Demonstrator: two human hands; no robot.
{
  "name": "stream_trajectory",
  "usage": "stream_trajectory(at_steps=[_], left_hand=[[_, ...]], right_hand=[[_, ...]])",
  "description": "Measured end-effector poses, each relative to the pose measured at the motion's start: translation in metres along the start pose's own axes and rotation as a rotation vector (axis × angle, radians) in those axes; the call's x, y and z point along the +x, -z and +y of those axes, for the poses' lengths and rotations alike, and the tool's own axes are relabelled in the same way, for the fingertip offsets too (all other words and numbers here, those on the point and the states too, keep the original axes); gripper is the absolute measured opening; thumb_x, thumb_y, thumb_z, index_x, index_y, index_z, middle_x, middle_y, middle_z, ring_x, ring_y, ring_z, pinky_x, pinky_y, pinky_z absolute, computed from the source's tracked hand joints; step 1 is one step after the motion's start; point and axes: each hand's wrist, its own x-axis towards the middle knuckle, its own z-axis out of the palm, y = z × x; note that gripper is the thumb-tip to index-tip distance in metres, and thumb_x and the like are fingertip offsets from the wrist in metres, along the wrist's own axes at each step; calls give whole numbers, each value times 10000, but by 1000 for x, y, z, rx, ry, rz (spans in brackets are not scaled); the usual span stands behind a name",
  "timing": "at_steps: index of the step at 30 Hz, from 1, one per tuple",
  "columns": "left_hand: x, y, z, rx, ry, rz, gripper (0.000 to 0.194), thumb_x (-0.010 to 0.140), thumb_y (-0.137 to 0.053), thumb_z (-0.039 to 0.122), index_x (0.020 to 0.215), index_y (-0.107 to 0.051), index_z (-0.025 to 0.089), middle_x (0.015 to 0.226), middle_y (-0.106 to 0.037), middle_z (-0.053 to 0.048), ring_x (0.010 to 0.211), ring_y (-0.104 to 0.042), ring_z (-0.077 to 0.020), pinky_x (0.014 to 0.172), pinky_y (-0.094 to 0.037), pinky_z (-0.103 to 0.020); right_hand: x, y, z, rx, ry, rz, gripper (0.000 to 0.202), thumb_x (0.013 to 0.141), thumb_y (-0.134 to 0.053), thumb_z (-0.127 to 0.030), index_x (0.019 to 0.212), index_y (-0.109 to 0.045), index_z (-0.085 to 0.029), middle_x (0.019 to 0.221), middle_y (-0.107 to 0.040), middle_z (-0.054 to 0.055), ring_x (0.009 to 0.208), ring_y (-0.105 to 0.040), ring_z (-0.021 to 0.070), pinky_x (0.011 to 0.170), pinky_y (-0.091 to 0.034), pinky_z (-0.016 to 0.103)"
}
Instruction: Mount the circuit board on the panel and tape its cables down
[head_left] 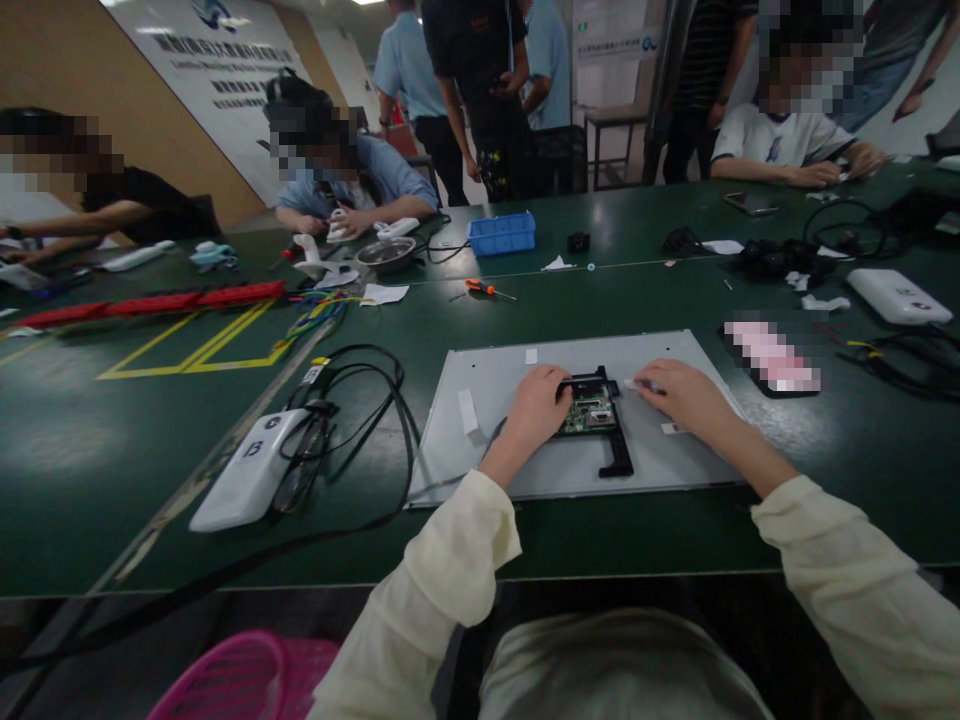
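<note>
A flat grey panel [495,460] lies on the table in front of me. On it sits a black plastic frame [616,450] with a green circuit board [589,415] inside. My left hand [534,408] is closed on the left side of this frame, fingers curled over its upper edge. Just right of the frame, my right hand [679,392] is in a pinch. A small whitish bit shows at its fingertips, too small to name. White strips [468,412] are stuck to the panel.
Left of the panel are a white power bank [251,470] and black cables [375,400]. A phone [772,355] lies to the right. Beyond are an orange screwdriver [484,288] and a blue basket [502,234]. Other people sit across the table. A pink basket [247,680] stands below.
</note>
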Motion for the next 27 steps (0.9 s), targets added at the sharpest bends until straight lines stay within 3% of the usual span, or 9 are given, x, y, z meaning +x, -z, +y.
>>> stream_trajectory(at_steps=[13,20,27], left_hand=[[1,-2,-4,-5,-24,-1,185,893,-471,178,1010,-614,161,1057,-621,-85,1050,-559,-209,965,-455,-363],[0,-2,-4,4,-30,8,183,894,-470,171,1009,-612,154,1063,-621,-86,1055,-554,-205,974,-445,-358],[0,-1,-3,1,-21,4,191,895,-468,175,1016,-615,163,1073,-622,-85,1068,-552,-210,976,-446,-365]], right_hand=[[-7,9,-6,119,11,-28,217,895,-499,-262,943,-708,-232,1010,-711,62,928,-648,235,831,-485,371],[-14,18,-12,197,94,80,200,886,-518,-267,939,-707,-229,993,-711,54,955,-642,220,886,-484,372],[-15,15,-20,191,211,-76,183,877,-524,-242,924,-700,-253,1010,-706,38,965,-633,214,884,-495,381]])
